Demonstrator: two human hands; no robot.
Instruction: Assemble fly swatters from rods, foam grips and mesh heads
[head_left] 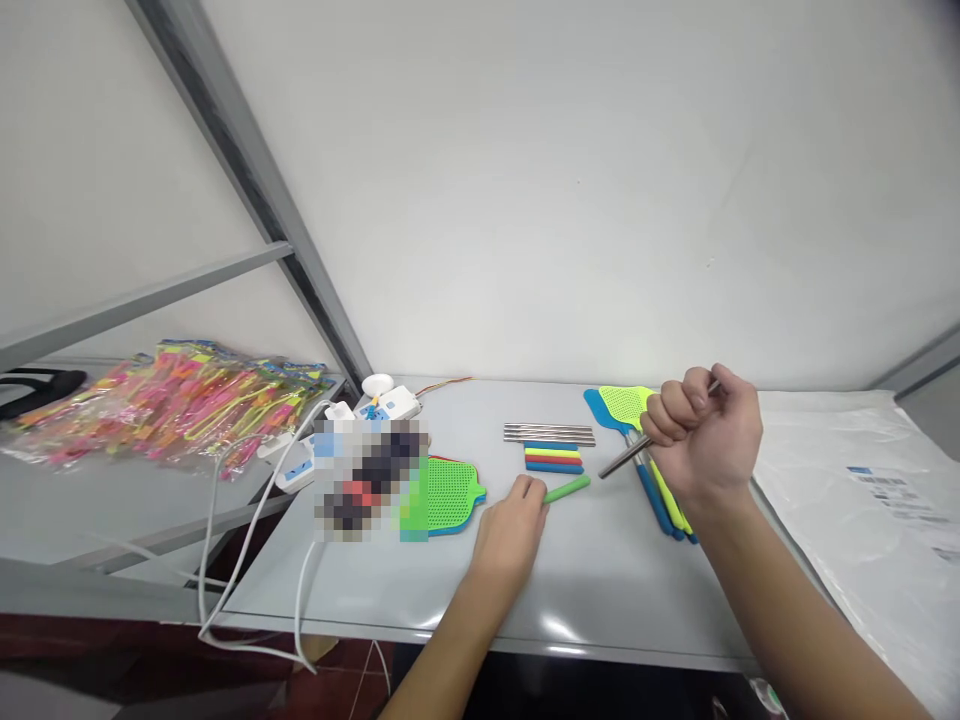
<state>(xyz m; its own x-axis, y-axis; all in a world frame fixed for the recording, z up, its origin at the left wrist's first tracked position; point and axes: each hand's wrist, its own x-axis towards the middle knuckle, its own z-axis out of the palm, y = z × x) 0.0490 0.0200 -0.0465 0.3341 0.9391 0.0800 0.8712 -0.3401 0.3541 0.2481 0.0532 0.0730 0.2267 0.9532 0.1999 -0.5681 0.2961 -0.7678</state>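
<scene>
Grey tabletop (360,590), one. Assembled flyswatters (625,403), at right, partly behind the right hand (705,435), which is curled tightly around a metal rod (626,457). Green flyswatter head (451,493), just beside the left hand (511,525), fingers closed on a green sleeve (568,489). Loose rods (549,434), centre, behind coloured sleeves (553,457).

The left forearm (450,645) slants up and rightward to the left hand (511,528), its back uppermost, fingers bent in a closed grip. The bare right forearm (806,610) angles leftward; the right hand (705,440) is raised higher, palm visible, fingers curled fist-like.
</scene>
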